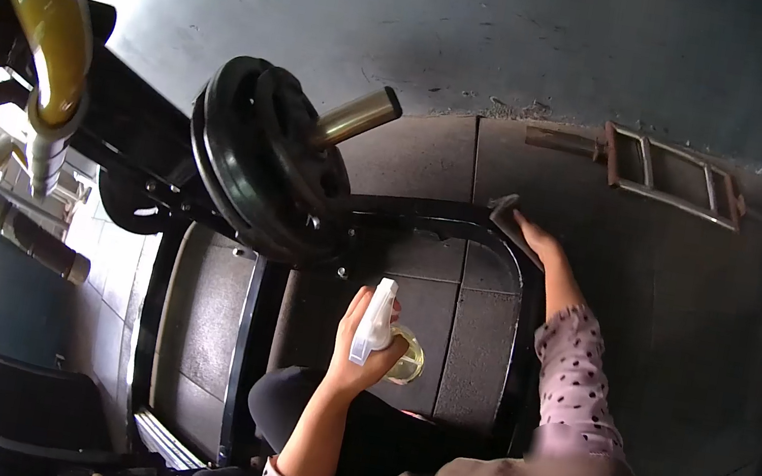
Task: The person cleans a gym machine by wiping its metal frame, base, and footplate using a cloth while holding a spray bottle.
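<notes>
Left grip [367, 373] closed round spray bottle [376, 322], over the floor [412, 293]. Right grip [538, 240] pinched on cloth [504, 216] at black frame [524, 306] corner. I'm wiping, I judge; next stroke calls for flat cloth, bottle clear.

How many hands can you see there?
2. The left hand is around a spray bottle, near the knees; the right hand holds a cloth at a corner of the black frame.
</notes>
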